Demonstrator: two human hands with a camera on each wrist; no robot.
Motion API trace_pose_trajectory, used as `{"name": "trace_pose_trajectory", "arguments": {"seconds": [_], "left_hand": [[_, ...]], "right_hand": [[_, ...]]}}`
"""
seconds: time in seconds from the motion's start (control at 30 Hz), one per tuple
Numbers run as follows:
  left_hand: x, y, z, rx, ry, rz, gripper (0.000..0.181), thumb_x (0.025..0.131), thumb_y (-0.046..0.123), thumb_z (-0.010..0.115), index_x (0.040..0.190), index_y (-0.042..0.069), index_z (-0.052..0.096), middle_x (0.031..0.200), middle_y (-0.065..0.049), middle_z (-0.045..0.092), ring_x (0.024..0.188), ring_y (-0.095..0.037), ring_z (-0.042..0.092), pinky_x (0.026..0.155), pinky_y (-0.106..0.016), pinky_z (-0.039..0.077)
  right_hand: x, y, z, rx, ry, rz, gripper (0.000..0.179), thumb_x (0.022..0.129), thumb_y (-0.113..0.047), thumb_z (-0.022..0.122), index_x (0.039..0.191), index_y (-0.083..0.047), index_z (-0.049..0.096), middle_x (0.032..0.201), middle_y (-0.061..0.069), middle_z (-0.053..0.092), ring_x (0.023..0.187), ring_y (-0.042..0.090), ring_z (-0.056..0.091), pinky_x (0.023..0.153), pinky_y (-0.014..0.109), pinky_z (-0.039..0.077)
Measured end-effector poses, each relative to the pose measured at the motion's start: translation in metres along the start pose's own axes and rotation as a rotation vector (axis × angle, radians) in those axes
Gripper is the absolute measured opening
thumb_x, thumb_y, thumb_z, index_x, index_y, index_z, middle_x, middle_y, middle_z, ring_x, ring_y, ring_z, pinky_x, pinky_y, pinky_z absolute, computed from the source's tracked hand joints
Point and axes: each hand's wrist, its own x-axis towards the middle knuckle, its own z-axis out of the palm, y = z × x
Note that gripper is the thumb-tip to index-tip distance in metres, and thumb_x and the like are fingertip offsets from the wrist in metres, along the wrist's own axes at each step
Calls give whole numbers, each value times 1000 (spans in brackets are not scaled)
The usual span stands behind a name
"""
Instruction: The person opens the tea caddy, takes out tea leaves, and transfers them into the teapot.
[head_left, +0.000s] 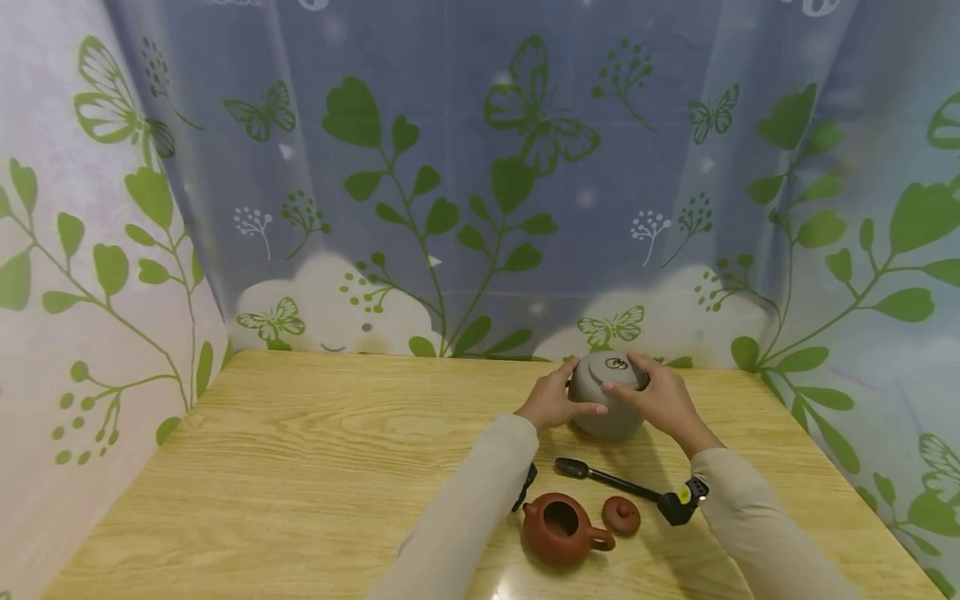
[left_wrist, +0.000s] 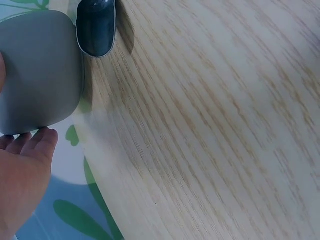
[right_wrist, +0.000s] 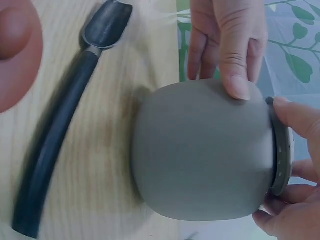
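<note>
A rounded grey jar [head_left: 609, 423] stands upright near the back of the table. My left hand [head_left: 551, 400] grips the jar's side, its thumb across the front. On the other side, my right hand [head_left: 666, 402] holds the grey lid [right_wrist: 283, 155] by its edge, fingers and thumb curled round it. A dark line shows between lid and body in the right wrist view; whether the lid is loose I cannot tell. On top of the lid is a small metal ring [head_left: 617, 363]. The jar's contents are hidden.
In front of the jar lies a black-handled scoop [right_wrist: 60, 115]. Nearer to me stands a reddish-brown teapot [head_left: 558, 550], uncovered, with its small lid [head_left: 621, 516] beside it. A patterned curtain [head_left: 450, 208] borders the back of the wooden table [head_left: 300, 467].
</note>
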Motion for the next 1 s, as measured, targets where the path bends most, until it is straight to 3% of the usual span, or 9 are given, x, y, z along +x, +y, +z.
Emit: {"name": "trace_pose_trajectory", "arguments": {"seconds": [0.17,0.47,0.67,0.87,1.0], "left_hand": [[0,1,0,-1,-5,-5,94,81,40,76,154,14,24,152,-6,37,131,-24,47,101,-36,46],[0,2,-1,10,-2,-23,95,79,41,78,154,15,24,152,-5,36,131,-23,47,102,-35,45],[1,0,1,4,3,-20,97,78,42,78,154,14,24,152,-6,37,131,-23,46,103,-36,44],[1,-1,0,-15,6,-22,96,79,40,79,154,16,24,152,-6,37,131,-24,46,102,-36,45],[-1,-1,-1,-23,3,-21,96,79,40,78,154,15,23,152,-6,36,130,-24,47,102,-36,45]], "right_hand": [[-1,-3,-11,17,-24,14,86,90,-48,63,147,7,29,147,31,32,127,48,41,93,59,45],[-10,3,-27,2,19,45,91,89,-51,64,148,8,27,146,34,31,130,50,35,98,62,39],[-23,22,-39,26,44,124,95,89,-52,63,150,7,20,148,35,26,131,53,30,99,63,36],[-38,48,-44,6,63,131,90,92,-47,61,147,11,22,140,40,34,122,53,41,90,60,43],[-48,64,-43,-33,29,144,89,93,-46,60,145,16,22,135,43,36,115,53,46,83,54,46]]}}
